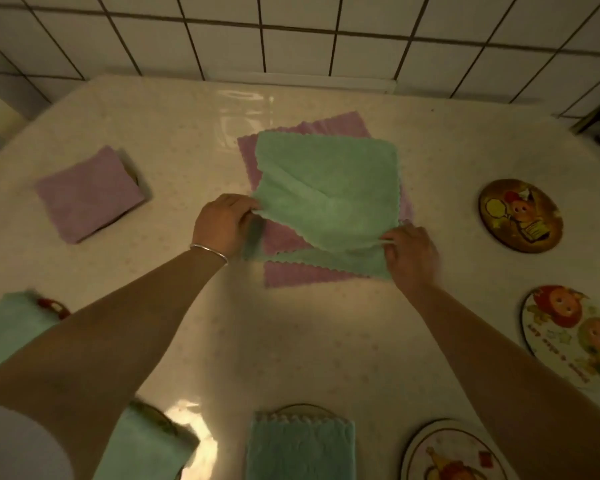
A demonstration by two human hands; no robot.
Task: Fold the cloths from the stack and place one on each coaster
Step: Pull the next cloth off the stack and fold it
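Observation:
A green cloth (pixel 326 188) lies partly lifted over the stack of purple cloths (pixel 293 275) in the middle of the table. My left hand (pixel 224 223) pinches its left edge, and my right hand (pixel 411 252) pinches its near right corner. A folded purple cloth (pixel 87 194) covers a coaster at the left. Folded green cloths sit on coasters at the far left (pixel 7 327), at the near left (pixel 142 445) and at the near middle (pixel 300 448). Three round picture coasters are bare: right (pixel 520 216), far right (pixel 572 337), near right (pixel 454 455).
The table (pixel 291 341) has a glossy pale covering and stands against a white tiled wall (pixel 291 32). Its far edge runs along the wall, and dark gaps show at both far corners.

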